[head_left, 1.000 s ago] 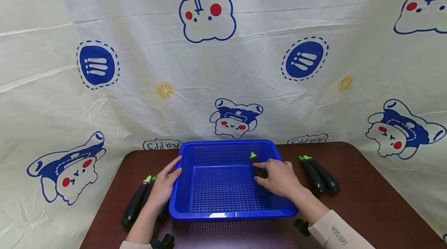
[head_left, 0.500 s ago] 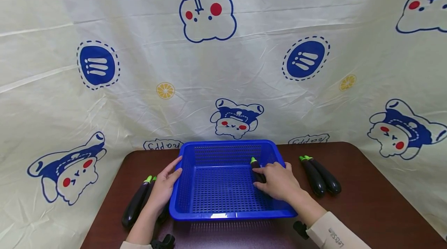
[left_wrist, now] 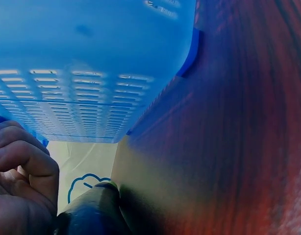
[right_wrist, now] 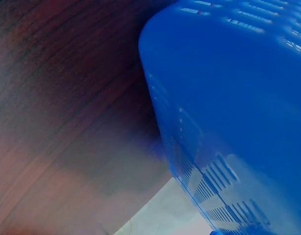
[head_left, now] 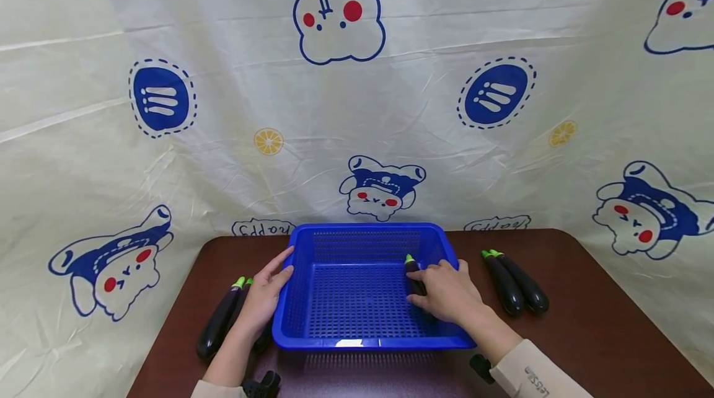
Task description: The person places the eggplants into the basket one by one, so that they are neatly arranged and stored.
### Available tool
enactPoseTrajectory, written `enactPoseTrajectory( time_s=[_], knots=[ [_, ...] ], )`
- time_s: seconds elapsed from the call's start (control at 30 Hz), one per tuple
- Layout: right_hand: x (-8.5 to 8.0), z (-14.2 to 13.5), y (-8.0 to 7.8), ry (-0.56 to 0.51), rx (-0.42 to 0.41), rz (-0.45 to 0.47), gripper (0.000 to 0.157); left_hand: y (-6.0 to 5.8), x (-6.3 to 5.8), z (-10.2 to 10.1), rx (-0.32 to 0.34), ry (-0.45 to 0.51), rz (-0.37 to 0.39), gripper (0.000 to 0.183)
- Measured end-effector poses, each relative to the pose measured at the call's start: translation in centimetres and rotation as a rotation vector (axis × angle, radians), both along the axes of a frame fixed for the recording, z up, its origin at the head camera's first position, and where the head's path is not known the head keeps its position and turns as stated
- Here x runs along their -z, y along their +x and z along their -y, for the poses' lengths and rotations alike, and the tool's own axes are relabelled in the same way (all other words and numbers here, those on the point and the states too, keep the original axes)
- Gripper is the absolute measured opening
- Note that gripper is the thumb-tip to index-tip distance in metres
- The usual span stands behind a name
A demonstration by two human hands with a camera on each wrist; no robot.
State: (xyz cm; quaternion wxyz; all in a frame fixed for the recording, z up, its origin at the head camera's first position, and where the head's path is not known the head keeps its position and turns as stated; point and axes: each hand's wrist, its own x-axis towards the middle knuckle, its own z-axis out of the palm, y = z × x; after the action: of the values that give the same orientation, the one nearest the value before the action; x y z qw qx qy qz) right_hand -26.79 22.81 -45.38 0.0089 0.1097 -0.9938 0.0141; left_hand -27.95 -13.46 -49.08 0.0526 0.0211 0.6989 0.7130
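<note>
A blue perforated plastic basket stands on the table in the head view. At its left rim, my left hand grips the side; curled fingers show beside the basket wall in the left wrist view. Inside, near the right wall, lies a dark eggplant with a green stem end. My right hand reaches over the right rim and holds this eggplant between thumb and fingers, hiding its lower end. The right wrist view shows only the basket's outer wall and the table, not the hand.
Two eggplants lie side by side right of the basket. More eggplants lie on the left, partly hidden by my left forearm. The brown table ends at a patterned white sheet behind.
My right hand has drawn slightly back, and the eggplant in the basket has slid a little nearer. The left hand stays on the rim. The head view has shifted slightly.
</note>
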Motion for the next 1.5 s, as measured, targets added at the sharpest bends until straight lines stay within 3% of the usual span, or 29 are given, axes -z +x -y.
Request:
enactPoseTrajectory(
  time_s=[0.8,1.5],
  knots=[
    [-0.1,0.07,-0.17,0.072,-0.015,-0.036,0.052,-0.3,-0.5,-0.12,-0.002,-0.005,-0.006,0.043],
    [0.24,0.28,-0.01,0.153,-0.023,-0.027,0.059,-0.19,-0.12,-0.02,0.0,0.007,0.004,0.044]
  ],
)
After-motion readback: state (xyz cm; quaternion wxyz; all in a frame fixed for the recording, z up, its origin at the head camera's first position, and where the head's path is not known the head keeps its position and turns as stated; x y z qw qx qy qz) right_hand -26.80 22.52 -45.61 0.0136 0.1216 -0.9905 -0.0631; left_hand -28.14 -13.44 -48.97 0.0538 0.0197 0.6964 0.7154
